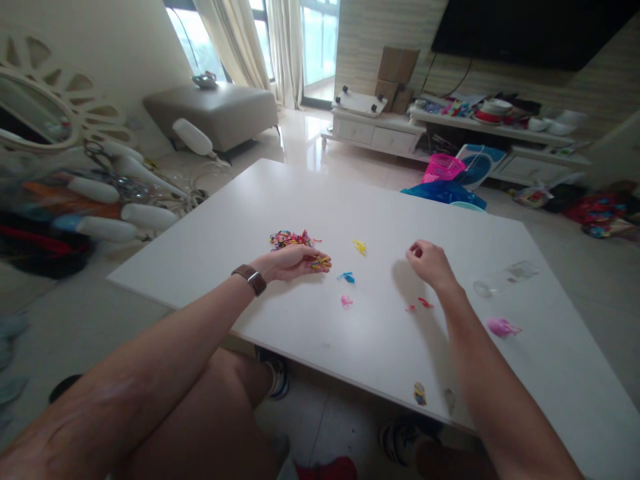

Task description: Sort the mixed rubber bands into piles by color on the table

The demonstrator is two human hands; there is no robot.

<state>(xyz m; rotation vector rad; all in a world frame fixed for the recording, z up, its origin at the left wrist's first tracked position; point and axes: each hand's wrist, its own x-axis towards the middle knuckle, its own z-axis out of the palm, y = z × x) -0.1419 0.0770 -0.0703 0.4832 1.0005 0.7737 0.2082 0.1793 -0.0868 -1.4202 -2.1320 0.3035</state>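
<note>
My left hand (295,263), palm up, holds several small coloured bands (321,263), mostly yellow, at its fingertips. Just behind it lies a mixed pile of colourful bands (290,239). My right hand (425,260) is raised over the table with its fingers curled together; what they hold, if anything, is too small to tell. Between the hands are a yellow group (360,247), a blue group (348,277) and a pink group (346,302) of bands. Red bands (425,303) lie below my right hand.
On the white table (300,193), a clear jar (505,279) lies on its side at the right, near a pink item (501,327). A minion sticker (419,393) is by the near edge. A pink basket (443,167) stands beyond the table.
</note>
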